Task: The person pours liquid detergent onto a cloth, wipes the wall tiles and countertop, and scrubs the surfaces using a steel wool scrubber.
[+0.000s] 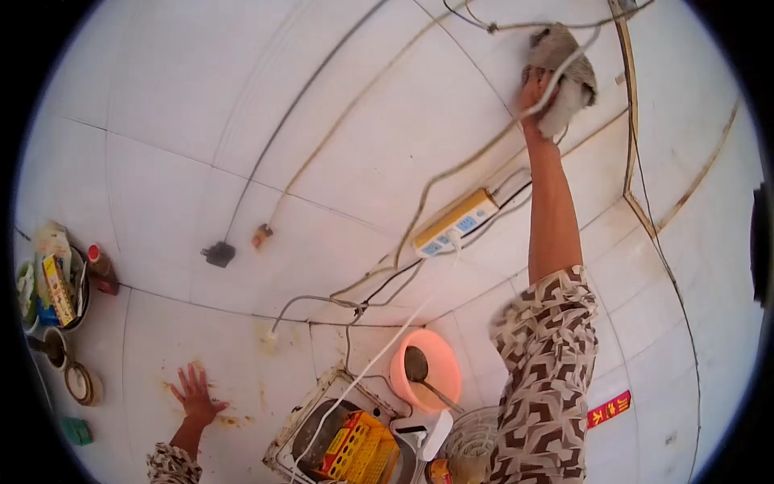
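Observation:
High on the white tiled wall, my right hand is closed around a crumpled grey-and-white rag. The rag lies against the tiles, and a loose pale cable crosses in front of it. Part of my fingers is hidden by the rag and the cable. Lower left, my left hand rests flat with fingers spread on a white tiled surface. Yellow-brown stains surround it, and it holds nothing.
A power strip with a white plug hangs on the wall amid several cables. A black plug dangles left. Below are a pink bucket with a ladle and a yellow basket. Jars and a sauce bottle stand left.

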